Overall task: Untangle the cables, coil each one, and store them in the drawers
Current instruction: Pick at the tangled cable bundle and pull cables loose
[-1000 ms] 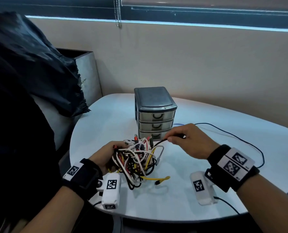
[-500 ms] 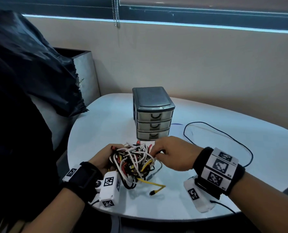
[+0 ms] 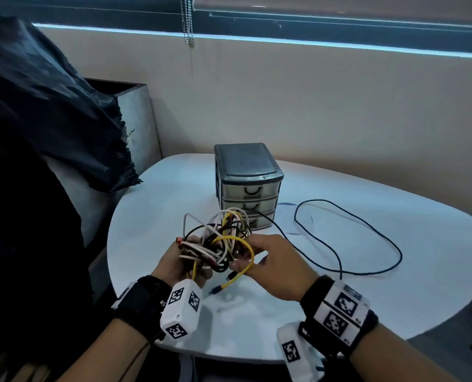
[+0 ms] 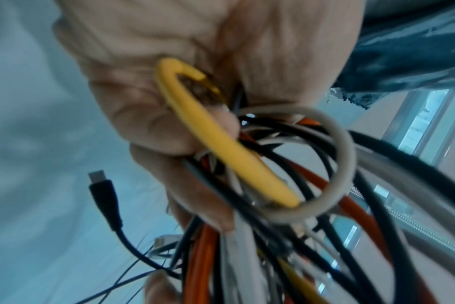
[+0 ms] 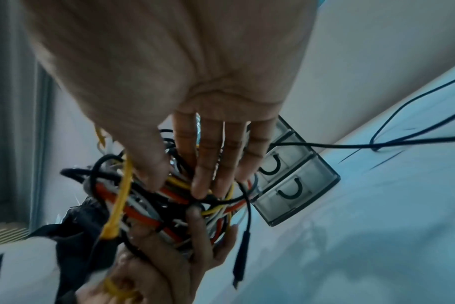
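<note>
White round table (image 3: 339, 312) beside beige wall (image 3: 312, 106), 3-drawer unit (image 3: 247, 172) on it.

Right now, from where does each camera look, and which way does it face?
Head: above, facing down at the table, drawer unit, both forearms.
Left wrist: along the left hand, which grips the cable tangle.
Right wrist: along the right hand, fingers in the tangle.
All views share the tangle.

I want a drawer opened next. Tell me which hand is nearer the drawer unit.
Right. The right hand sits just in front of the drawer unit, fingers in the cable bundle; the left hand grips that bundle farther to the left.
</note>
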A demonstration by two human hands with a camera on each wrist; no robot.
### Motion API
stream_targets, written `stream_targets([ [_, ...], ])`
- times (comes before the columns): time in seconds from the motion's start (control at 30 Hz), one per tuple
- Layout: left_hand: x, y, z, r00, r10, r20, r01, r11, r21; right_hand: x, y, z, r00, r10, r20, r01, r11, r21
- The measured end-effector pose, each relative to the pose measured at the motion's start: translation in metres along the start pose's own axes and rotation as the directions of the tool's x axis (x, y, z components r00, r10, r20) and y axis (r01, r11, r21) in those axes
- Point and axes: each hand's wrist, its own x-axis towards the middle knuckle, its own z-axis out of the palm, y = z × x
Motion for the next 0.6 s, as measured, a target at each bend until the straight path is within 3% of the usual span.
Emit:
stream_targets([
  [0.13,-0.004,-0.012,0.008,0.996,-0.064,0.062,0.057,0.993,0.106,0.007,0.004,0.001,0.997,-0.043,-0.061,0.044,0.999,0.030],
  [0.3,0.000,-0.018,0.012,0.999,-0.051,0.012,0.050,0.991,0.125,0.011,0.010,-0.003,0.994,-0.008,-0.111,0.014,0.998,0.058],
  [0.43,-0.009,-0.020,0.020,0.989,0.132,0.066,-0.147,0.933,0.330,0.014,0.014,-0.009,0.993,0.045,-0.106,-0.034,0.994,0.100],
  [0.53,-0.009,-0.019,0.022,0.935,0.331,0.130,-0.349,0.784,0.513,0.017,0.010,-0.017,0.996,0.054,-0.071,-0.040,0.982,0.186],
  [0.6,-0.007,-0.016,0.024,0.903,0.399,0.157,-0.412,0.703,0.579,0.020,0.007,-0.021,0.998,0.039,-0.051,-0.028,0.978,0.206],
])
